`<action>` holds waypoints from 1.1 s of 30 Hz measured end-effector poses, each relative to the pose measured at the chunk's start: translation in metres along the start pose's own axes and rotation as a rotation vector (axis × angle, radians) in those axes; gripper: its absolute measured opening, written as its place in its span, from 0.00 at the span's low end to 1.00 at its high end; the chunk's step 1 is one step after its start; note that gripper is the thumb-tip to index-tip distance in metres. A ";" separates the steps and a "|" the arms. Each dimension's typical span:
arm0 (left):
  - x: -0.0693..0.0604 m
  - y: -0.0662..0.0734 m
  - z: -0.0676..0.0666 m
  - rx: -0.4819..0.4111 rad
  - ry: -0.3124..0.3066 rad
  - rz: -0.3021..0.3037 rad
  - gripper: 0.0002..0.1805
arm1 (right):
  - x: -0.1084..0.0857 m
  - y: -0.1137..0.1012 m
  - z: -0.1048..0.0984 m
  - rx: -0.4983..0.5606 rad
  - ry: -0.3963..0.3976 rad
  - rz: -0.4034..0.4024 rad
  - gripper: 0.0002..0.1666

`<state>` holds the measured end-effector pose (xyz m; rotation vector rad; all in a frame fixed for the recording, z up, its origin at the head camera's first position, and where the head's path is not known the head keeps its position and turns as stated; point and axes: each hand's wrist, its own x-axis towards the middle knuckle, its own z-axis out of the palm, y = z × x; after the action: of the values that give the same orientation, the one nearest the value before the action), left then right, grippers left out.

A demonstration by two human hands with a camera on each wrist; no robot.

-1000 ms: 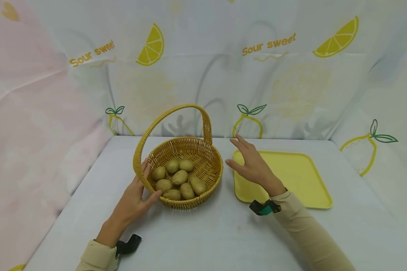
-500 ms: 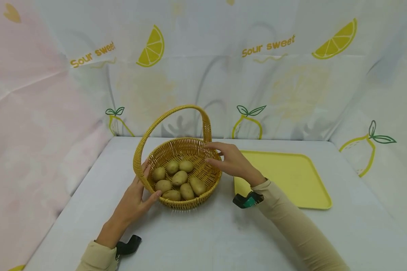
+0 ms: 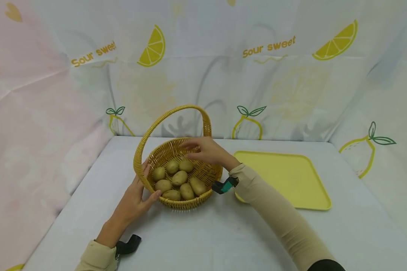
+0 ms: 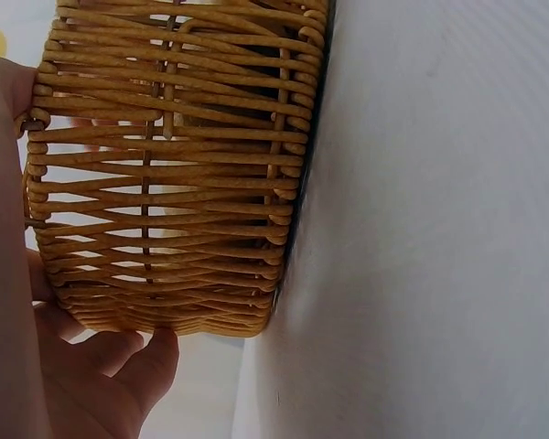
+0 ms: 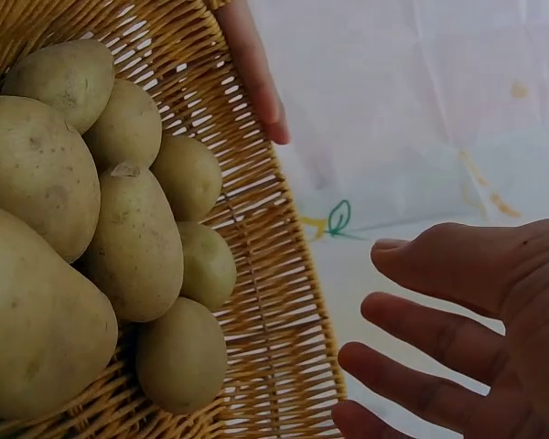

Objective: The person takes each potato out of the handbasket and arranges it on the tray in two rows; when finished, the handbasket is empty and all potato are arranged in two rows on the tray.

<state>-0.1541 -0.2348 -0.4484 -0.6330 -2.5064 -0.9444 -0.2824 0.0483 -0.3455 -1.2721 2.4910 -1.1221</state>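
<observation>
A woven wicker basket [image 3: 186,204] with a tall arched handle [image 3: 171,110] stands on the table. Several potatoes [image 3: 179,178] lie inside, mostly toward its front and left. My left hand [image 3: 132,201] holds the basket's left side, thumb at the rim and fingers against the outer wall. In the left wrist view, those fingers [image 4: 151,366] press on the weave. Over the basket's back right part hovers my right hand [image 3: 208,151], fingers spread and holding nothing. The right wrist view shows its thumb and fingers [image 5: 439,347] apart from the potatoes [image 5: 133,242].
A yellow rectangular tray [image 3: 285,180] lies flat to the right of the basket, partly behind my right forearm. The table [image 3: 196,241] has a white cover. A lemon-print cloth [image 3: 203,75] hangs behind and along the sides.
My right hand has moved left from above the tray's near-left corner, across the basket's right rim, to over the basket. The left hand, basket and potatoes have stayed put.
</observation>
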 end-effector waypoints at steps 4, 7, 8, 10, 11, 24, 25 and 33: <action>0.000 0.000 0.000 -0.001 -0.006 -0.006 0.50 | 0.014 0.002 0.007 -0.008 -0.049 0.017 0.25; 0.000 0.001 0.000 -0.004 -0.012 -0.012 0.50 | 0.023 0.003 0.013 -0.014 -0.086 0.030 0.25; 0.000 0.001 0.000 -0.006 -0.013 -0.014 0.50 | 0.026 0.004 0.015 -0.023 -0.098 0.033 0.25; 0.000 0.001 0.000 -0.005 -0.014 -0.016 0.50 | 0.033 0.006 0.018 -0.032 -0.125 0.035 0.25; 0.000 0.001 0.000 -0.005 -0.014 -0.015 0.50 | 0.035 0.007 0.020 -0.037 -0.137 0.040 0.25; 0.000 0.002 0.000 -0.016 -0.015 0.008 0.50 | 0.047 0.014 0.049 -0.110 -0.212 0.122 0.28; 0.000 0.002 0.000 -0.017 -0.013 0.014 0.50 | 0.046 0.015 0.051 -0.119 -0.214 0.127 0.28; -0.001 0.002 -0.001 -0.003 -0.008 0.008 0.50 | 0.045 0.015 0.060 -0.169 -0.231 0.135 0.26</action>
<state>-0.1521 -0.2339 -0.4470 -0.6479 -2.5079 -0.9446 -0.2952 -0.0128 -0.3887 -1.1754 2.4940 -0.7048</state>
